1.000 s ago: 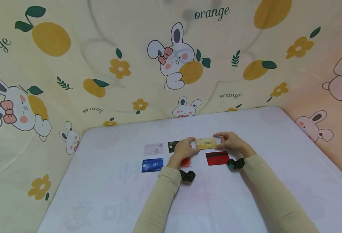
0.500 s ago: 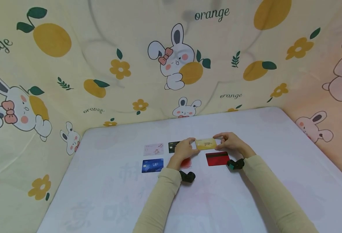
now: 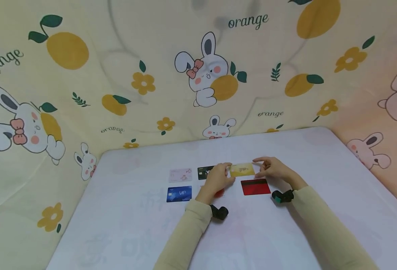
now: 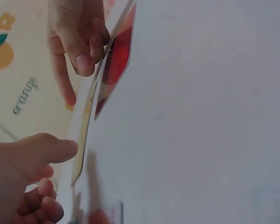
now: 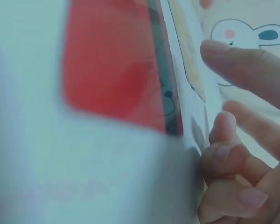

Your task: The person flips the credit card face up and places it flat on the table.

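A gold card (image 3: 241,170) lies flat on the white table in the back row, between both hands. My left hand (image 3: 217,179) is at its left end, forefinger by the top corner and thumb just below the bottom one. Beside the right end is my right hand (image 3: 274,168), thumb and forefinger spread, with a narrow gap to the card. In the left wrist view the left thumb (image 4: 63,150) overlaps the gold card's edge (image 4: 84,140). A red card (image 3: 255,187) with a dark stripe lies in front of the gold one. My left hand partly hides a black card (image 3: 203,172).
Left of the hands lie a pale pink card (image 3: 180,175) and, in front of it, a blue VIP card (image 3: 179,194). A card with a red circle (image 3: 220,193) is half covered by the left wrist. A rabbit-and-orange printed curtain (image 3: 144,123) hangs behind the table.
The right thumb and forefinger have come off the gold card and moved slightly right. The left thumb has shifted a little towards the front. The head view has tilted slightly up.
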The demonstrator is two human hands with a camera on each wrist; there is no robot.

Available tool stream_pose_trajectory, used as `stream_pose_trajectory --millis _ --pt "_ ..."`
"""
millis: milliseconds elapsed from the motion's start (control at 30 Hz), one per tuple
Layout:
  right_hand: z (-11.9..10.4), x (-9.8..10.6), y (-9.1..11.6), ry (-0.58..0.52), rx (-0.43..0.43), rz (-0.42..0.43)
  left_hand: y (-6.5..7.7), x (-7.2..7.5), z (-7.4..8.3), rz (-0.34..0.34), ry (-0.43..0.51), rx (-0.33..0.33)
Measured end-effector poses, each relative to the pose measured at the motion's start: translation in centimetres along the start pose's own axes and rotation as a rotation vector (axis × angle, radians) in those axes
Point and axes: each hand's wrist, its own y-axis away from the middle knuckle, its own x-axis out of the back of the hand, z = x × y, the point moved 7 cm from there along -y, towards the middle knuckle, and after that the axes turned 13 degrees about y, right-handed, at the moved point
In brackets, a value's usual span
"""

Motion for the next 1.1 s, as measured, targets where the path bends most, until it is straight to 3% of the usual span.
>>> stream_pose_trajectory --millis 267,567,800,1100 --pt "0.6 0.0 1.9 -0.004 0.042 -0.01 1.2 -0.8 1.6 -0.061 -0.018 -0.107" --pt "0.9 -0.3 3.7 0.009 0.092 -0.047 2.8 -2.2 2.5 -0.158 -0.012 -0.118" --pt "0.8 -0.6 4.8 0.034 0.129 -0.051 3.3 -2.9 2.6 -0.154 -0.139 -0.122" --pt "1.0 -0.6 5.0 0.044 0.117 -0.036 3.1 -3.1 2.5 -0.137 -0.175 -0.13"
